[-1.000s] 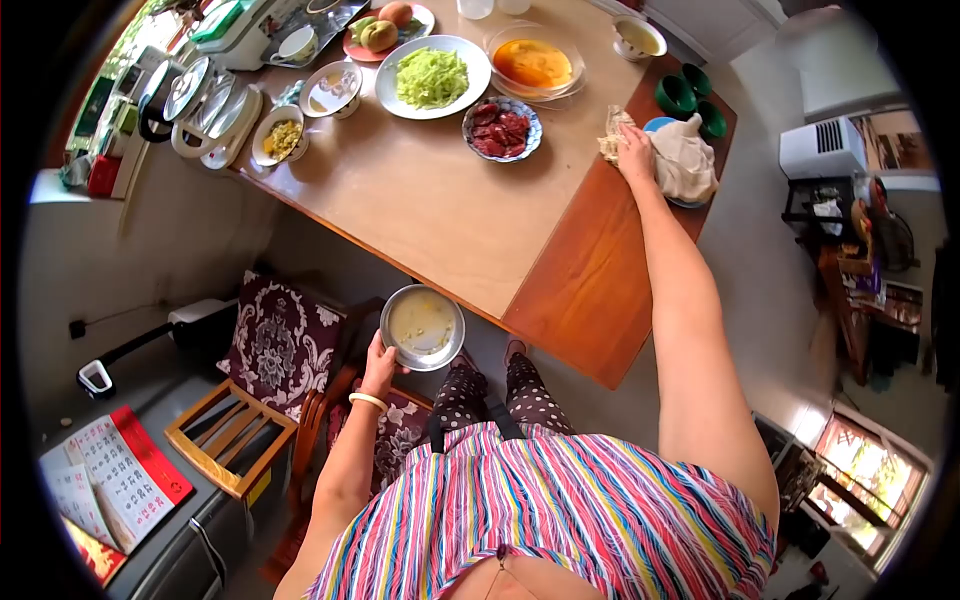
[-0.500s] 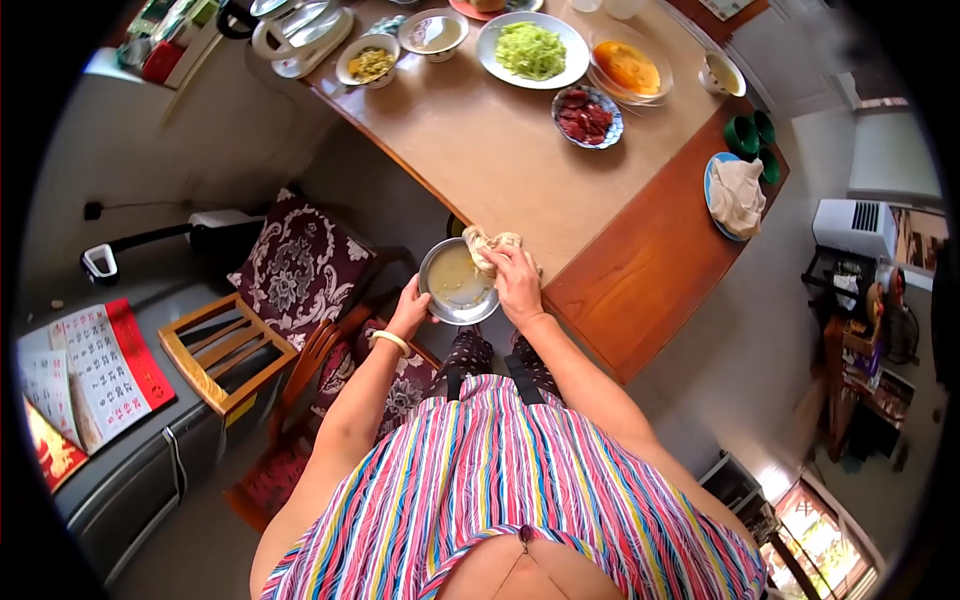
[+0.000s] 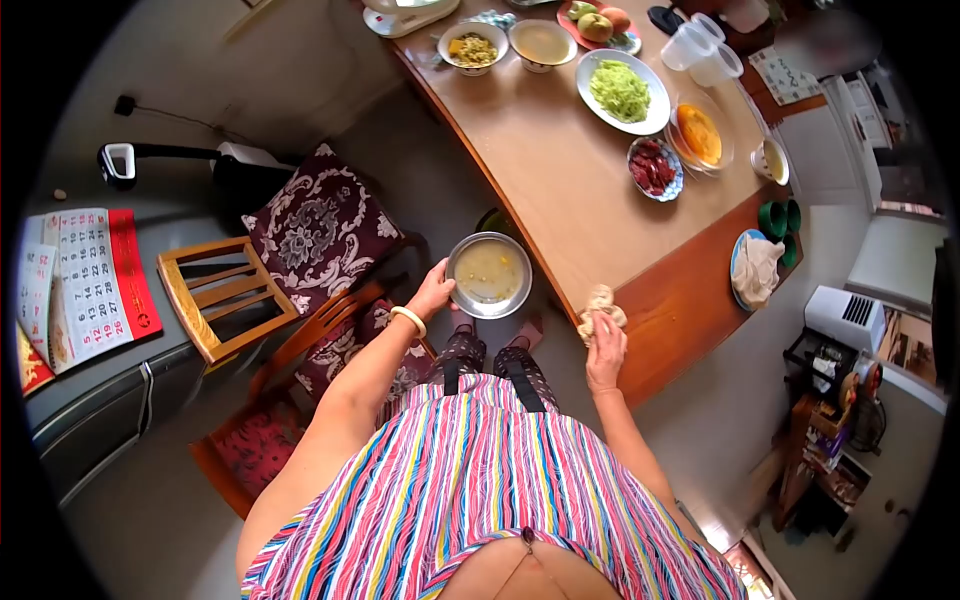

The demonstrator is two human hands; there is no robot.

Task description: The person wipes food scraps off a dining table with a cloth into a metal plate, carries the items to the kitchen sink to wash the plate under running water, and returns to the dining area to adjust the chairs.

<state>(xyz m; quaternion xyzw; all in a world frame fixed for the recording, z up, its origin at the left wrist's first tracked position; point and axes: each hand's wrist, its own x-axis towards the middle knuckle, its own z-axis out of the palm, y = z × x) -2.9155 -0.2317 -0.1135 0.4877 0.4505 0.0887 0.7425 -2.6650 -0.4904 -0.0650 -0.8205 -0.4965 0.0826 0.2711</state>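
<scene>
My left hand [image 3: 434,291] grips the rim of a round metal bowl [image 3: 489,275] in front of the table edge. Cloudy liquid with small yellowish bits lies in the bowl. At the near corner of the table [image 3: 650,300], my right hand [image 3: 606,350] has its fingers closed on a crumpled beige cloth [image 3: 601,311], which touches the tabletop. The bowl and the cloth are apart.
On the table are a plate of shredded greens [image 3: 620,91], a patterned bowl of red meat [image 3: 655,169], an orange dish [image 3: 699,134], green cups [image 3: 772,219] and a cloth-covered blue plate [image 3: 757,268]. Chairs [image 3: 325,225] stand at the left.
My right hand first went from the far right of the table to the bowl's rim with the cloth, then moved right to the table corner. My left hand has kept hold of the bowl.
</scene>
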